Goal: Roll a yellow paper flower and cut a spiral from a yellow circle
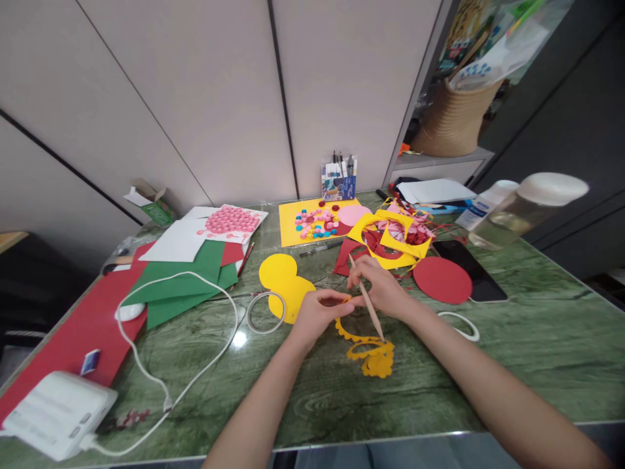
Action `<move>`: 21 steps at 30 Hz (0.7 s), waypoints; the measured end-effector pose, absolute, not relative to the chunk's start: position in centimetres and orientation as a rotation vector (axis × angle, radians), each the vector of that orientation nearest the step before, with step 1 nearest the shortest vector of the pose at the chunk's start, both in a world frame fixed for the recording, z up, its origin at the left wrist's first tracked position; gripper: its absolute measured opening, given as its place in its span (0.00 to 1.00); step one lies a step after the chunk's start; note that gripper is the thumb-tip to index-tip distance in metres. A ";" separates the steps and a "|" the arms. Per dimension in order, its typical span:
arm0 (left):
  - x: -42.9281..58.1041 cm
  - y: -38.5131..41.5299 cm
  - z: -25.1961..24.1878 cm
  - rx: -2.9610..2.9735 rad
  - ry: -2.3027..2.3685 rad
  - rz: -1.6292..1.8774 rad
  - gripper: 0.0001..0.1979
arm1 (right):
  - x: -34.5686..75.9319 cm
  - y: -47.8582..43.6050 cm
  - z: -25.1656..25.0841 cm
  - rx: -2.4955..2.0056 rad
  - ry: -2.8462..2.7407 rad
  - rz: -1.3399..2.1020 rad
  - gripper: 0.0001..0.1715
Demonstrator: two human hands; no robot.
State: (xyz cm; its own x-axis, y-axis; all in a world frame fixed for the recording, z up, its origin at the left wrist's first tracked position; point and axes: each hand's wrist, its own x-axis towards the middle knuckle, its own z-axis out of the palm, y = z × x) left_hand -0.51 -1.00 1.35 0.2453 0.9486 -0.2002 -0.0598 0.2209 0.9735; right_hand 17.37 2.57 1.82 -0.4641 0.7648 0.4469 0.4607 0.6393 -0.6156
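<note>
My left hand (pixel 322 314) is closed, its thumb and fingertips pinching the end of an orange-yellow scalloped paper strip (pixel 377 362). From there the strip curves down and lies in a loose spiral on the green marbled table. Close against it, my right hand (pixel 383 286) has its fingers closed at the same end of the strip. A thin pale wooden stick (pixel 373 314) slants through the right hand, its lower tip over the spiral. To the left of my hands lie yellow paper circles (pixel 299 294) and a roll of tape (pixel 252 323).
Red and yellow paper scraps (pixel 385 238) lie behind my hands, near a red paper circle (pixel 442 280) and a phone (pixel 481 277). Bottles (pixel 525 215) stand at the right. Green sheets (pixel 188 277), a white cable (pixel 205 368) and a white box-shaped device (pixel 58 410) occupy the left.
</note>
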 end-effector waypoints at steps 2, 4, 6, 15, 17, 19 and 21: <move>-0.6 -1.1 1.5 1.058 1.041 0.907 0.11 | 17.5 2.5 1.9 -0.949 -2.154 0.503 0.19; -0.7 -1.0 1.6 0.994 1.012 0.881 0.11 | 17.6 2.5 2.0 -0.944 -2.171 0.473 0.21; -0.8 -1.0 1.6 0.932 0.990 0.841 0.11 | 17.5 2.4 2.0 -0.936 -2.190 0.456 0.21; -1.1 -0.4 1.6 0.768 0.957 0.826 0.11 | 17.3 2.1 2.3 -0.969 -2.281 0.340 0.28; -1.3 -0.1 1.4 0.717 0.953 0.875 0.13 | 17.5 2.5 2.2 -1.041 -2.284 0.276 0.23; -1.6 0.2 1.3 0.667 0.948 0.902 0.15 | 18.0 3.1 1.9 -1.102 -2.275 0.224 0.14; -1.8 0.4 1.3 0.629 0.941 0.906 0.16 | 18.6 3.8 1.4 -1.155 -2.282 0.168 0.05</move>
